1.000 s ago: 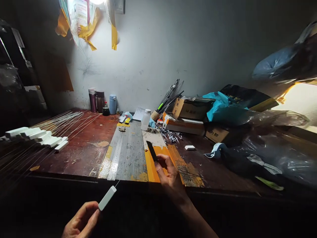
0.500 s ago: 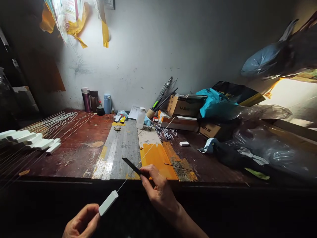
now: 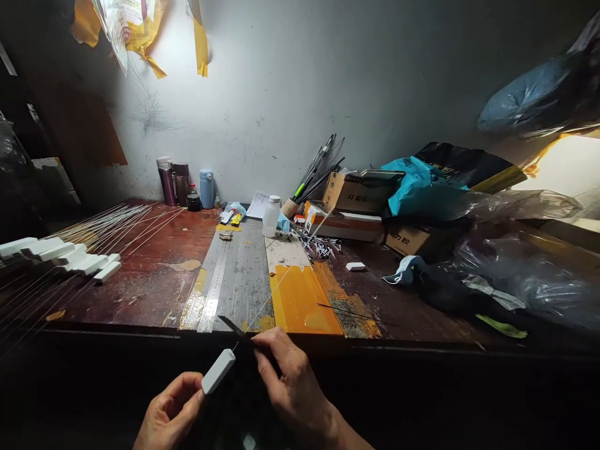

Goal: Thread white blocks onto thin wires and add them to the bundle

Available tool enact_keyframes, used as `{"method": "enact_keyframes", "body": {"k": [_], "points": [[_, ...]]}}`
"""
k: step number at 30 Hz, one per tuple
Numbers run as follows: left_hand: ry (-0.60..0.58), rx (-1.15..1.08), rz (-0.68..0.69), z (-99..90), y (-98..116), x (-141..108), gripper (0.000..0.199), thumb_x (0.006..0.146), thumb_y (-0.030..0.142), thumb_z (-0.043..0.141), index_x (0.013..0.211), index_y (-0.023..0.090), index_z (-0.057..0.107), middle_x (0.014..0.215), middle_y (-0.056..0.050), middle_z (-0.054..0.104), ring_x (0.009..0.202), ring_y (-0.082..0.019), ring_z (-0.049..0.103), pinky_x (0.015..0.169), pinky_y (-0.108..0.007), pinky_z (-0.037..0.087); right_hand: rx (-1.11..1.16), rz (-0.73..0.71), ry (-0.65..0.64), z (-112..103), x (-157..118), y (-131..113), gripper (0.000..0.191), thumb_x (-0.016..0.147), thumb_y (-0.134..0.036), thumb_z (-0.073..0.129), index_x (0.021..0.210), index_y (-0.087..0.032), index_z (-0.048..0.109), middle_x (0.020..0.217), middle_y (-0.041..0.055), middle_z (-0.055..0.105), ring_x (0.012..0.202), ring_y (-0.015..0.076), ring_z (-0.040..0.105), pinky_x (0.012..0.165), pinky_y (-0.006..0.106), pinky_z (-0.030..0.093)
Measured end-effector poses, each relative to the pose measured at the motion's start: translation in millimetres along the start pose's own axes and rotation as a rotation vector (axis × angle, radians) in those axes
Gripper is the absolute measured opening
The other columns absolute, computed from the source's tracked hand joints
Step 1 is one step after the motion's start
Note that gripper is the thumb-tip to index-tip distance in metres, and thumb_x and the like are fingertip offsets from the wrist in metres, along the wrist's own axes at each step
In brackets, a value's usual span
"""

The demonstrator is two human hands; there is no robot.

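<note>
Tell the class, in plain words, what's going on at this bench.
A person's left hand pinches a white block by its lower end; a thin rod runs out of its upper end. The right hand holds a dark strip at that rod, though contact is unclear. More white blocks lie at the table's left.
</note>
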State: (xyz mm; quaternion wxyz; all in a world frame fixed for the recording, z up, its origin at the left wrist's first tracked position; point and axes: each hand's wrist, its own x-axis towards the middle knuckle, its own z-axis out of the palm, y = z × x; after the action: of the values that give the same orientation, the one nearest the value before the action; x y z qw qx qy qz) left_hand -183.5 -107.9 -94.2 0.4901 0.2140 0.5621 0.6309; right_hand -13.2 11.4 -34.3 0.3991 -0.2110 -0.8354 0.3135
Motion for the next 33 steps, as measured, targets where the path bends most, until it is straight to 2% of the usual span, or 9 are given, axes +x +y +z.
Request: {"method": "enact_keyframes", "body": {"k": [2,7,12,16,21,23,27,30,33], "points": [[0.001,-0.005,-0.019,1.7,0.4,0.0,0.032,0.064,0.047,0.078,0.074,0.018,0.068,0.057,0.003,0.052,0.05,-0.009,0.039,0.044,-0.017,0.033,0.019,-0.003,-0.036,2.5,-2.0,-1.3,0.018,0.089,-0.008,0.048,0.098,-0.02,0.057,0.087,0.0036,0.059,0.081,0.016,0.059,0.075,0.028,0.048],[-0.007,-0.011,-0.025,6.0,4.9,-2.8,0.032,0.062,0.046,0.079,0.073,0.018,0.068,0.057,0.004,0.051,0.051,-0.009,0.041,0.046,-0.018,0.034,-0.014,-0.051,0.021,6.3,-3.0,-0.8,0.02,0.088,-0.007,0.046,0.1,-0.019,0.056,0.088,0.0054,0.059,0.082,0.0172,0.058,0.076,0.03,0.048],[-0.024,0.017,-0.037,4.4,7.3,-2.1,0.033,0.059,0.046,0.08,0.072,0.017,0.069,0.063,0.001,0.057,0.056,-0.013,0.047,0.051,-0.021,0.04,-0.051,-0.04,-0.057,10.9,-5.7,-4.3,0.019,0.088,-0.007,0.044,0.095,-0.02,0.057,0.082,0.0044,0.058,0.076,0.0175,0.057,0.069,0.029,0.048],[-0.048,0.024,-0.061,2.9,7.1,0.5,0.033,0.06,0.045,0.08,0.071,0.017,0.069,0.059,0.002,0.055,0.052,-0.011,0.043,0.047,-0.02,0.036,-0.061,-0.031,-0.067,12.8,-8.4,-6.2,0.02,0.087,-0.007,0.044,0.095,-0.02,0.057,0.082,0.0043,0.058,0.076,0.0177,0.057,0.068,0.028,0.048],[0.0,0.01,-0.021,4.4,1.2,2.4,0.034,0.059,0.045,0.081,0.071,0.017,0.068,0.059,0.002,0.056,0.052,-0.01,0.044,0.048,-0.018,0.036,-0.068,-0.023,-0.098,12.8,-8.5,-7.0,0.022,0.087,-0.007,0.042,0.096,-0.02,0.057,0.082,0.005,0.058,0.077,0.0183,0.056,0.069,0.03,0.048],[-0.001,0.008,-0.009,2.8,-2.9,4.3,0.033,0.061,0.045,0.079,0.073,0.017,0.067,0.058,0.003,0.053,0.05,-0.009,0.042,0.047,-0.017,0.033,-0.074,-0.03,-0.099,12.6,-8.3,-6.8,0.022,0.087,-0.006,0.042,0.096,-0.02,0.057,0.082,0.0054,0.058,0.077,0.0188,0.056,0.07,0.031,0.048],[-0.098,0.031,0.055,-0.7,-6.5,10.4,0.032,0.068,0.047,0.074,0.072,0.017,0.063,0.052,0.006,0.043,0.042,-0.005,0.029,0.042,-0.017,0.022,-0.062,-0.095,-0.066,13.6,-9.1,-4.0,0.024,0.086,-0.006,0.044,0.1,-0.02,0.057,0.084,0.0059,0.058,0.078,0.0187,0.056,0.07,0.03,0.05],[-0.18,-0.03,0.104,2.8,-0.6,12.4,0.036,0.066,0.048,0.074,0.086,0.02,0.063,0.058,0.004,0.051,0.039,-0.004,0.027,0.039,-0.017,0.017,-0.054,-0.114,-0.035,15.6,-10.8,-0.4,0.026,0.086,-0.007,0.047,0.102,-0.022,0.06,0.085,0.006,0.055,0.075,0.0174,0.056,0.066,0.028,0.051],[-0.14,0.012,0.093,9.5,9.7,11.1,0.049,0.065,0.05,0.073,0.105,0.022,0.066,0.065,0.001,0.059,0.045,-0.008,0.041,0.04,-0.018,0.025,-0.047,-0.135,-0.027,16.6,-13.3,1.3,0.027,0.085,-0.009,0.051,0.107,-0.022,0.061,0.084,0.0058,0.053,0.071,0.0168,0.057,0.062,0.027,0.052]]}}
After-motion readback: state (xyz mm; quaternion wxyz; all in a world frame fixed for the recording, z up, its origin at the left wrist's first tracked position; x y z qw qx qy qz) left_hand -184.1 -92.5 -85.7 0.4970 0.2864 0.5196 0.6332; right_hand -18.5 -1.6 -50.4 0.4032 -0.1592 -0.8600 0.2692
